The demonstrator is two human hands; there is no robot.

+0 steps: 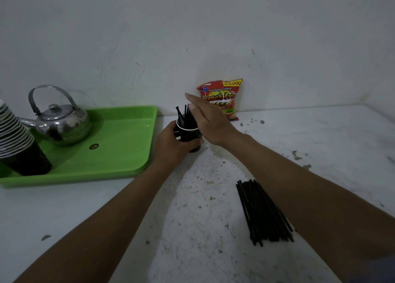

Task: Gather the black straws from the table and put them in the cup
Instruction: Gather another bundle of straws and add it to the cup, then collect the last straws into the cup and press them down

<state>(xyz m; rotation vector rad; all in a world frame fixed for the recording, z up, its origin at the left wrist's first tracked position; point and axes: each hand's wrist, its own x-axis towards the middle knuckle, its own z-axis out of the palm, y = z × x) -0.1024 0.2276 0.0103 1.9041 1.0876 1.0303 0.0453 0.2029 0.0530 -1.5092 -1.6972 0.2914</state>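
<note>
A dark paper cup with a white rim stands on the table near the back wall. My left hand is wrapped around its side. Several black straws stick up out of the cup. My right hand hovers just over the cup's right side, fingers stretched out flat and apart, with nothing in it. A bundle of several black straws lies on the table at the front right, partly under my right forearm.
A green tray at the left holds a metal kettle and a stack of dark paper cups. A red snack bag leans against the wall behind the cup. The white table is stained.
</note>
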